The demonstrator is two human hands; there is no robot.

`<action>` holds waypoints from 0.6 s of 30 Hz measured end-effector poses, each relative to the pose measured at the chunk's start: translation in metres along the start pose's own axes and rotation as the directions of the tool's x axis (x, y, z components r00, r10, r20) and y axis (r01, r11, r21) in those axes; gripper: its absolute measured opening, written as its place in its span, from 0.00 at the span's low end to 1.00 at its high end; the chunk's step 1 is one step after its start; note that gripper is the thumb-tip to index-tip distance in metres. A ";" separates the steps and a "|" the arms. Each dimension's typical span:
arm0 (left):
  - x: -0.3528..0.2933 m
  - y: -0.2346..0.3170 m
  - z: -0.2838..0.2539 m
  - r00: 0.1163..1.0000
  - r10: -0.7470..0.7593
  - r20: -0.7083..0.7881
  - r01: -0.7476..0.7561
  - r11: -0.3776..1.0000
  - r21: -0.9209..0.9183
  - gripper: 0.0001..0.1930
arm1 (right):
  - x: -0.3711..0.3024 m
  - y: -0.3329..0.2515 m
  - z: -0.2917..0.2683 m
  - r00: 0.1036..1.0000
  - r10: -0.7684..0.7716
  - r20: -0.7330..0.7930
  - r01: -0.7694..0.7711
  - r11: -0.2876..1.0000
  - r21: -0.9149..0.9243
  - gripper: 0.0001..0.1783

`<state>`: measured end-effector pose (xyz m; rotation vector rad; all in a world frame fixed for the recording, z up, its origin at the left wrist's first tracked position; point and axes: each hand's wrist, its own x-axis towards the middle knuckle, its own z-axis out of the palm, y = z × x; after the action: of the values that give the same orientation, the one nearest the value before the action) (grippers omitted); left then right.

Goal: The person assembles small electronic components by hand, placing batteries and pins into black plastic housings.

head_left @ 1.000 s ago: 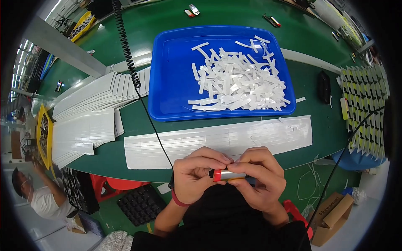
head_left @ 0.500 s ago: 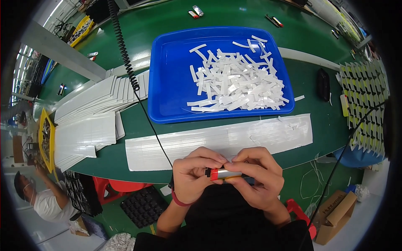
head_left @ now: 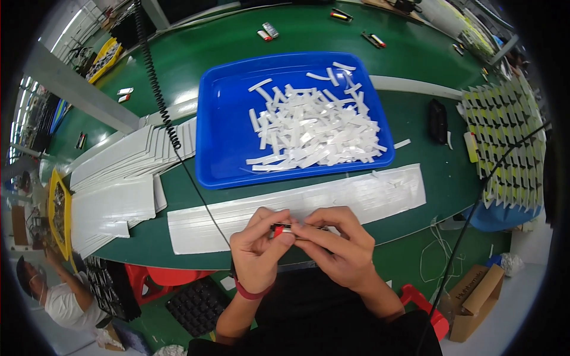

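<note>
My left hand (head_left: 256, 248) pinches a small battery-like cylinder (head_left: 285, 231) with a red end, a silver body and a dark piece along it. From the other side, the fingers of my right hand (head_left: 339, 244) close on the same cylinder and cover most of its body. Both hands are held above the near table edge, in front of a long white sheet of peel-off strips (head_left: 231, 217). Whether a thin strip lies between the fingertips is too small to tell. Beyond the sheet stands a blue tray (head_left: 205, 124) with a heap of loose white strips (head_left: 320, 127).
Stacked white sheets (head_left: 113, 202) lie at the left, by a dangling coiled cable (head_left: 155, 83). At the right are a black case (head_left: 438, 121) and a yellow-and-black folded stack (head_left: 504, 136). Small cells (head_left: 264, 35) lie on the green far surface. A co-worker (head_left: 65, 296) is at the far left.
My view has shifted, so the tray and sheet appear lower and further left. The cylinder has turned and is now more hidden by my fingers; both hands still hold it.
</note>
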<state>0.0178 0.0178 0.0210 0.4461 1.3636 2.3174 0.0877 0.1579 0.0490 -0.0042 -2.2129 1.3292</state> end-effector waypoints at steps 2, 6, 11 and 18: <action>-0.001 0.001 -0.001 1.000 -0.003 0.012 0.003 1.000 0.005 0.19 | 0.005 -0.006 -0.007 0.998 0.059 -0.003 -0.059 0.996 0.062 0.22; -0.003 0.002 -0.003 0.997 -0.013 0.072 0.009 0.999 0.050 0.21 | 0.003 -0.006 -0.024 0.971 0.183 0.151 -0.184 0.983 -0.008 0.15; 0.002 0.012 0.019 0.990 -0.143 0.009 0.142 0.988 0.060 0.21 | 0.023 -0.009 -0.056 0.866 0.406 0.291 -0.418 0.908 -0.021 0.10; 0.010 0.008 0.023 0.874 0.082 0.479 -0.434 0.575 0.694 0.24 | 0.139 0.096 -0.177 0.838 0.534 -0.113 -0.541 0.787 -0.297 0.18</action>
<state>0.0190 0.0365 0.0396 1.4011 2.1499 1.5043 0.0253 0.3897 0.0970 -0.8304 -2.4828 1.2031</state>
